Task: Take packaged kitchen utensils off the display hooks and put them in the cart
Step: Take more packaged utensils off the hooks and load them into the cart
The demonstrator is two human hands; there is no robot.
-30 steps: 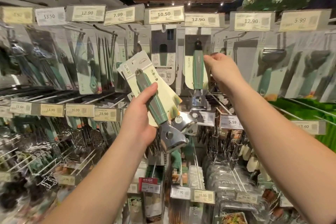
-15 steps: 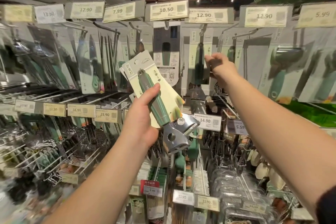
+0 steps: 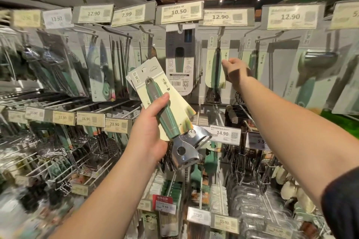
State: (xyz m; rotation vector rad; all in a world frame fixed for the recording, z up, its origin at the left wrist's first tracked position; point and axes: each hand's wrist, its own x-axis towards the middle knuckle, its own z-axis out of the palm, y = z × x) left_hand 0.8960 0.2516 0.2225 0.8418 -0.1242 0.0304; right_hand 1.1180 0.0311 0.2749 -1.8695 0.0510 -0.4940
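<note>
Carded peeler [image 3: 165, 114] gripped in left hand [image 3: 149, 136]

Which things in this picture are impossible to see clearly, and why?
- Shopping cart: outside the head view.
- Right hand fingers: turned away, so its grip on the hanging green-handled carded utensil is unclear.
- Far-right price tag: cut by the edge.
- Lower-left wire racks: blurred.

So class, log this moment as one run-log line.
left hand: grips green-handled carded peeler | right hand: pinches hanging green-handled carded utensil | cart: unseen
</note>
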